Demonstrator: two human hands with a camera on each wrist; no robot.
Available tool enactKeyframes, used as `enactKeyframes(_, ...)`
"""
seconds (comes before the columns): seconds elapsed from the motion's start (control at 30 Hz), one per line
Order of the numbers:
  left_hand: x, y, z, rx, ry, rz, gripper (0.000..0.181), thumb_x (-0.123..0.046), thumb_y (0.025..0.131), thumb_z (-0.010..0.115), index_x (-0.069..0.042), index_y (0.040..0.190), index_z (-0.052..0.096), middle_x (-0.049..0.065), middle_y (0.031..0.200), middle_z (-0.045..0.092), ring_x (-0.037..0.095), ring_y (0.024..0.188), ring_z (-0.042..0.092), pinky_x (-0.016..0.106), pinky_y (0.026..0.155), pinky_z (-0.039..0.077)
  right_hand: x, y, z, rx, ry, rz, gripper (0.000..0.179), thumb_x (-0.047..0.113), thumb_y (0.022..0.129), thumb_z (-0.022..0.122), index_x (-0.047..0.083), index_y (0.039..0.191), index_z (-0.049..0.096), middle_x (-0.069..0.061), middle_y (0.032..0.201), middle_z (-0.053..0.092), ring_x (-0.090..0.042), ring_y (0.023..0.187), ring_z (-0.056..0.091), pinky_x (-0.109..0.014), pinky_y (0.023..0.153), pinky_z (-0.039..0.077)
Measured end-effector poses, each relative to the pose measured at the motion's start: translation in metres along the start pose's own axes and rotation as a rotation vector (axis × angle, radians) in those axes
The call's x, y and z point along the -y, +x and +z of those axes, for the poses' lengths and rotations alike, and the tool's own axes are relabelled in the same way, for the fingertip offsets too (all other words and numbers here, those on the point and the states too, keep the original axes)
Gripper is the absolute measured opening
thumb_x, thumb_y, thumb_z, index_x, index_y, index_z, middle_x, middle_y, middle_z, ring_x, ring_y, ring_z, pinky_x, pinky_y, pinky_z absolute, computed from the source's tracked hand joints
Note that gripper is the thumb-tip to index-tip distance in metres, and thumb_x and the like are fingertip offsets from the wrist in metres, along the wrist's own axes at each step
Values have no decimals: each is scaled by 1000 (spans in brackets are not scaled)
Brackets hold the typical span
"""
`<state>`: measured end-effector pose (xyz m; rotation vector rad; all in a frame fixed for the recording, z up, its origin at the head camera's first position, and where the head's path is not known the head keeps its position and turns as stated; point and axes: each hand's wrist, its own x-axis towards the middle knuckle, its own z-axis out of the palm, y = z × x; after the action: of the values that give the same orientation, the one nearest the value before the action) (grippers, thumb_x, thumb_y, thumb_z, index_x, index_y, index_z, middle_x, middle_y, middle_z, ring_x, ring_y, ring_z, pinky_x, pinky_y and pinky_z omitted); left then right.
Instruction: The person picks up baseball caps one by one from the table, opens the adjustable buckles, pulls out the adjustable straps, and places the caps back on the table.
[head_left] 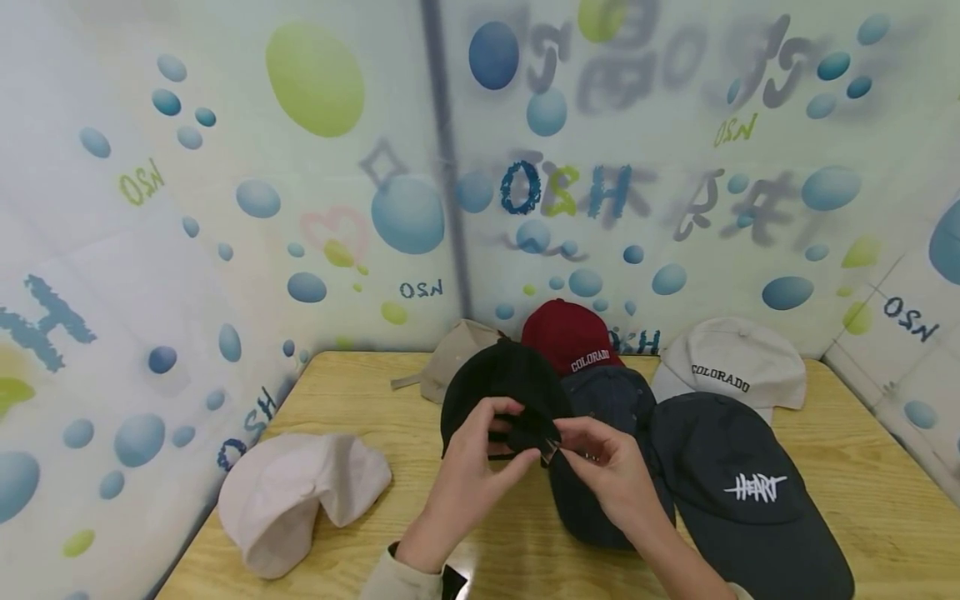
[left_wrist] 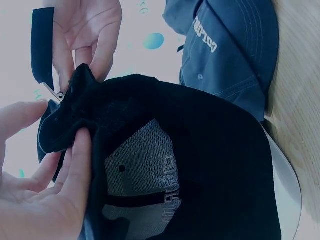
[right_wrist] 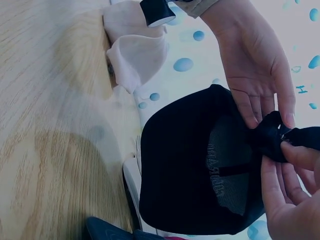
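Note:
A black cap (head_left: 491, 379) is held up over the table, its open back and strap turned toward me. My left hand (head_left: 468, 479) pinches the cap's back edge beside the strap. With thumb and fingers, my right hand (head_left: 611, 467) pinches the strap by its metal buckle (left_wrist: 51, 93). A loose length of black strap (left_wrist: 42, 45) sticks out past the buckle in the left wrist view. Inside the cap, a grey mesh lining (left_wrist: 142, 165) shows the back of some stitched lettering.
A pale pink cap (head_left: 270, 500) lies on the wooden table (head_left: 360, 558) at left. Behind the black cap are a beige cap (head_left: 457, 358) and a red cap (head_left: 566, 333). Rightward lie a navy cap (head_left: 611, 508), a dark HEART cap (head_left: 750, 500) and a light grey cap (head_left: 738, 358).

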<state>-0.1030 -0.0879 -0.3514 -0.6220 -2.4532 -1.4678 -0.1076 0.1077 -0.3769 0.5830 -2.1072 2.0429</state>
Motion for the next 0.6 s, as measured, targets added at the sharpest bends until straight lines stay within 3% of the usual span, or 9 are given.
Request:
enactKeyframes(0.2, -2, 1, 1, -16, 19, -8, 40, -11, 89, 75, -13, 123, 56, 2, 124, 62, 16, 99, 65, 23, 78, 58, 0, 1, 2, -5, -23, 5, 26, -4, 89, 68, -10, 114, 67, 20, 93, 70, 1, 87, 68, -17, 76, 56)
enactKeyframes(0.43, -1, 4, 0, -78, 67, 10, 28, -5, 88, 74, -13, 111, 61, 1, 109, 67, 13, 88, 66, 21, 71, 56, 4, 0, 6, -18, -72, 48, 24, -2, 87, 71, -7, 111, 69, 18, 91, 70, 1, 85, 67, -19, 74, 57)
enactKeyframes(0.6, 0, 4, -3, -86, 82, 2, 24, -4, 88, 74, -15, 105, 61, 0, 102, 68, 12, 85, 65, 20, 68, 55, 4, 0, 7, -6, -74, 28, 23, -1, 87, 71, -8, 109, 69, 17, 90, 69, 0, 84, 68, -19, 74, 57)
